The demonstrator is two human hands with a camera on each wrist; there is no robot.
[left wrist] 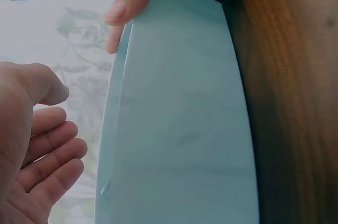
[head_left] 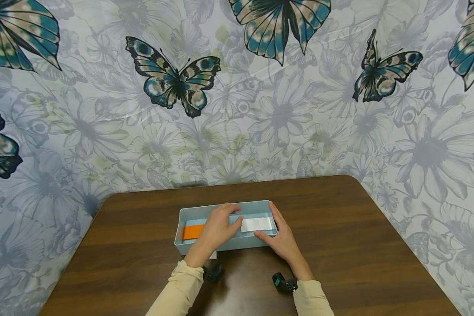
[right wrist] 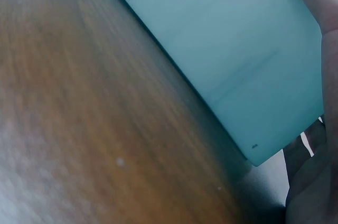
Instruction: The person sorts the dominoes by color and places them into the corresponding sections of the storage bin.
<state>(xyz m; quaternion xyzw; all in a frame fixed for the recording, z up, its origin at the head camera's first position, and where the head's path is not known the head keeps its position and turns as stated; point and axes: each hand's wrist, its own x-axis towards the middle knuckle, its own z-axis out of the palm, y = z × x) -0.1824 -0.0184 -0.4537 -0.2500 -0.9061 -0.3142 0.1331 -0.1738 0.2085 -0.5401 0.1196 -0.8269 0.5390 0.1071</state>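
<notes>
While the left hand (head_left: 215, 228) reaches with relaxed, empty fingers into the pale blue tray (head_left: 189, 213) mid-surface and the right hand (head_left: 282, 237) curls round its right end, this light, stiff, probably slippery plastic seems best gripped by the rims.

The left wrist view is very close. The pale blue tray (left wrist: 179, 129) fills the middle, and its smooth outer wall runs from the top to the bottom of the picture. On the left, the left hand (left wrist: 31, 145) is open beside the tray, with its fingers (left wrist: 58, 150) relaxed and slightly bent, near the wall but apart from it. At the top, fingertips of another hand (left wrist: 132, 2), probably the right hand, rest on the tray's upper edge. To the right lies the dark brown wooden table (left wrist: 290, 102). Behind the left hand, the flowered wall covering (left wrist: 68, 18) shows, somewhat washed out.
</notes>
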